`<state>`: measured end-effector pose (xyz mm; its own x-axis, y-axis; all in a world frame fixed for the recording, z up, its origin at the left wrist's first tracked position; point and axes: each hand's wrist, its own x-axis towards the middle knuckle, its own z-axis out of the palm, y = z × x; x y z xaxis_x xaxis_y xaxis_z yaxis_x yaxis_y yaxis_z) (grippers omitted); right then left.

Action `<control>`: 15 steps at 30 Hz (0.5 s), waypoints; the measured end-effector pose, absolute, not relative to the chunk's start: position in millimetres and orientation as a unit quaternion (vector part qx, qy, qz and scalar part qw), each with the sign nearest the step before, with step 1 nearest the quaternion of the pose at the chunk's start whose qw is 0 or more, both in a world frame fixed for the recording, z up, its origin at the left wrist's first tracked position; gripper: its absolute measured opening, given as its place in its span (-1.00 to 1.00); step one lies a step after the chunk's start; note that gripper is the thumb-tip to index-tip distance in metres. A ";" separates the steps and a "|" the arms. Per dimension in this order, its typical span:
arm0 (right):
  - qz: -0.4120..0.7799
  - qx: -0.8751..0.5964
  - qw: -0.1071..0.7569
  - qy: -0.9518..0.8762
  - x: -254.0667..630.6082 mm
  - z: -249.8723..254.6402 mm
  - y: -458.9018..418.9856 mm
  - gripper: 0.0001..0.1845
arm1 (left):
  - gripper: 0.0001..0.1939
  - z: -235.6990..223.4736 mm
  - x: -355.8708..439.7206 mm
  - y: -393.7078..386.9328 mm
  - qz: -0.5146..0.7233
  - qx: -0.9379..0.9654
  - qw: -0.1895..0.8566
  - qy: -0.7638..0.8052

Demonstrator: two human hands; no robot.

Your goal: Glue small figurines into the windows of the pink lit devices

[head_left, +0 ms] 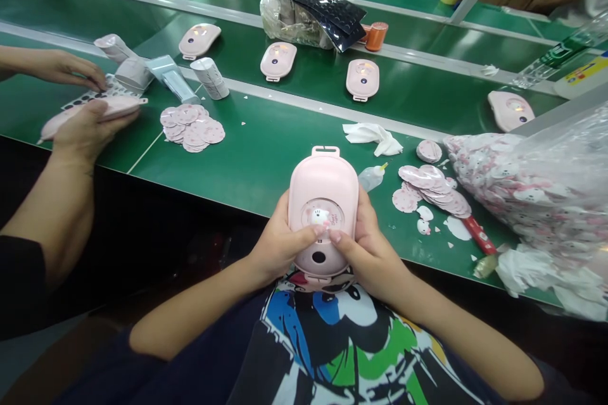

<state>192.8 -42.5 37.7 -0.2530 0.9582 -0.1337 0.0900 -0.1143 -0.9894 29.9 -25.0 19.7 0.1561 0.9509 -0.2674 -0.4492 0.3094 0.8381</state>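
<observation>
Both of my hands grip a pink plastic device casing [323, 177], held upright in front of my chest. My left hand [285, 234] wraps its left side, and my right hand [368, 237] wraps its right side. Both thumbs press by a small white cat figure [320, 216] inside the round recess on its face. Below the recess is a dark round spot. Just behind the casing, on the table, lies a small clear bottle with a yellow tip [372, 177]. To the right are a pile of round pink patterned stickers [430, 185] and a loose cat figure [423, 226].
A plastic bag of cat figures [527, 183] bulges at the right, near a red-handled tool [479, 234]. Several pink casings [363, 79] sit on the green conveyor beyond the rail. At left, a co-worker's hands [83, 130] hold another casing beside a sticker pile [192, 128].
</observation>
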 end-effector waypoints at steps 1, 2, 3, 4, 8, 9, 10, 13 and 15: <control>0.564 -0.482 0.372 -0.557 193.2 38.5 -42.6 -0.11 | -0.32 20.4 30.2 -24.7 0.503 0.304 0.694 0.415; 0.556 -0.484 0.366 -0.567 193.5 39.3 -42.8 -0.11 | -0.33 21.1 30.5 -24.4 0.505 0.305 0.690 0.419; 0.550 -0.487 0.363 -0.574 193.7 39.8 -42.8 -0.11 | -0.35 21.7 30.7 -24.2 0.507 0.307 0.687 0.422; 0.546 -0.488 0.361 -0.577 193.9 40.1 -42.8 -0.10 | -0.35 22.1 30.7 -24.1 0.506 0.309 0.685 0.423; 0.555 -0.485 0.366 -0.568 193.3 40.2 -43.1 -0.07 | -0.31 22.6 29.6 -24.8 0.500 0.317 0.691 0.414; 0.560 -0.483 0.368 -0.564 193.0 40.2 -43.3 -0.07 | -0.31 22.4 29.3 -25.1 0.499 0.319 0.692 0.412; 0.563 -0.482 0.368 -0.561 192.9 40.2 -43.6 -0.07 | -0.30 22.2 28.9 -25.4 0.499 0.319 0.692 0.412; 0.570 -0.484 0.366 -0.554 192.8 39.9 -44.5 -0.09 | -0.30 21.8 28.4 -25.8 0.498 0.318 0.695 0.409; 0.573 -0.482 0.369 -0.550 193.1 39.3 -44.9 -0.10 | -0.30 22.0 28.5 -25.8 0.500 0.315 0.698 0.405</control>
